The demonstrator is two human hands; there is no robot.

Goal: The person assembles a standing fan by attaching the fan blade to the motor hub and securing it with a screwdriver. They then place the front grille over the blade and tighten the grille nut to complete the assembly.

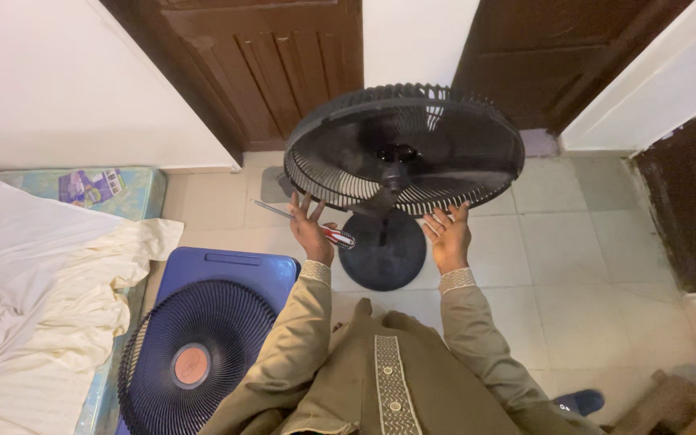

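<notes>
Looking down from the bottom of the frame, the person's tan sleeves lead up to two bare hands at the fan. At lower left a detached front grille [191, 362] with a reddish centre cap lies on a blue plastic lid [227, 270], beside a mattress [134, 189] draped with a cream sheet [42, 282].

Mid-frame, the left hand [310, 229] has its fingers spread open against the lower left rim of the rear guard [404, 149], while a red-handled screwdriver [304, 224] seems pinned under the palm; how firmly it is held I cannot tell. The right hand [447, 235] is open too, palm up, touching the lower right rim.

Behind them stand the round base [384, 250] on the tiled floor [590, 266], then brown doors [283, 64] at the top.

Steadying the cage evenly from both sides looks wise, with fingers kept outside the wires and the screwdriver tip pointed away from the blades [396, 161].
</notes>
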